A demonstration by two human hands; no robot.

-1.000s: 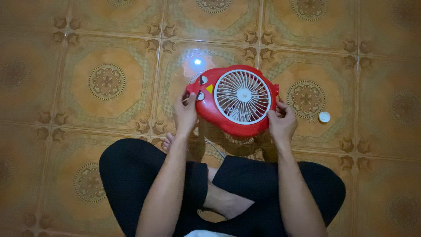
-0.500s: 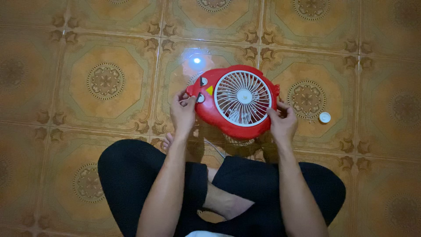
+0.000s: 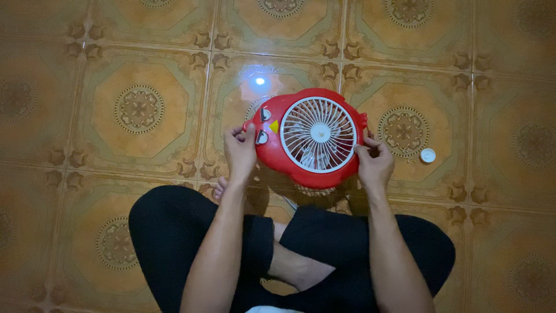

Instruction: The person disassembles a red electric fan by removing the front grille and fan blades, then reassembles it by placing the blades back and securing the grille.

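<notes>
My left hand [image 3: 240,152] has its fingers curled tight on the left edge of the little red fan [image 3: 310,138], right by the two small knobs and the yellow beak shape. My right hand [image 3: 375,165] is pinching the right edge of the fan, with my fingertips [image 3: 365,148] pressed on the rim beside the white grill [image 3: 318,134]. So both hands are closed on the fan, one on each side, and the fan is up in front of me, above my crossed legs [image 3: 324,249] and facing up at me. I think the best way to hold it is to keep both sides level, squeeze softly, and keep my fingers off the white grill so nothing pokes through the slits. Under the fan is the brown patterned tile floor [image 3: 139,110], with a bright spot of light [image 3: 260,81] shining on it. A small round white cap [image 3: 427,155] sits alone on the floor, near my right hand but not touching it. I see no box, bowl or basket here.
</notes>
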